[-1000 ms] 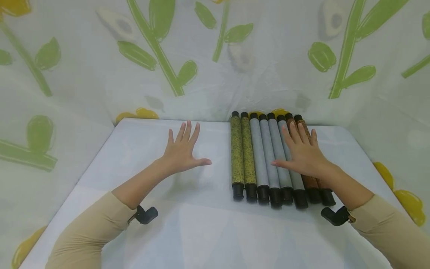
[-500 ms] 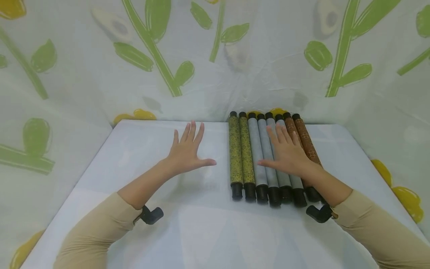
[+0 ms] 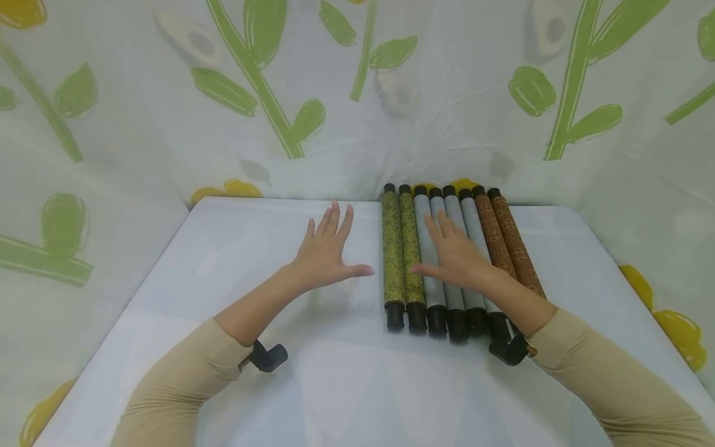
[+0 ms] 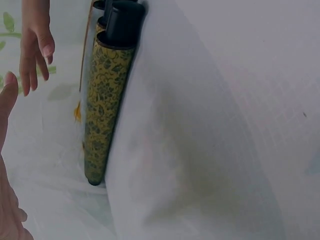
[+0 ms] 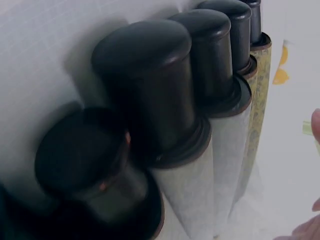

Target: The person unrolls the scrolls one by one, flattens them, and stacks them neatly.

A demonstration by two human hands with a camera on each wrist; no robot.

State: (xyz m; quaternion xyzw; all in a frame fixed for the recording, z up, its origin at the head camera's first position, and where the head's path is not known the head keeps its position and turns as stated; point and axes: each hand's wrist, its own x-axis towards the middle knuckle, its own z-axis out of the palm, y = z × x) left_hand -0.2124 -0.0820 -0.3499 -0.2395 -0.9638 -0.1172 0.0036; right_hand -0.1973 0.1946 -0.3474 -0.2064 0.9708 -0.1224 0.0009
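A row of rolled scrolls with black end knobs lies side by side on the white table. Two are yellow with a dark floral pattern (image 3: 393,248), several are pale grey (image 3: 427,248), and two at the right are brown (image 3: 519,248). My left hand (image 3: 326,257), fingers spread, hovers left of the yellow scrolls and holds nothing. Over the grey scrolls hovers my right hand (image 3: 459,256), also spread, its thumb overlapping a yellow one in the head view. Close in the right wrist view are the black knobs (image 5: 150,90); only parts of the right hand (image 5: 302,227) show there.
The white table (image 3: 268,397) ends at a back edge against a hanging sheet (image 3: 346,143) printed with green stems and leaves. More of the sheet rises along both sides. A dark camera mount (image 3: 269,358) sits at the left wrist, another (image 3: 508,351) at the right.
My left hand has drifted right toward the yellow scrolls. The right hand has moved left across the row, uncovering more of the brown scrolls. The scrolls lie as before.
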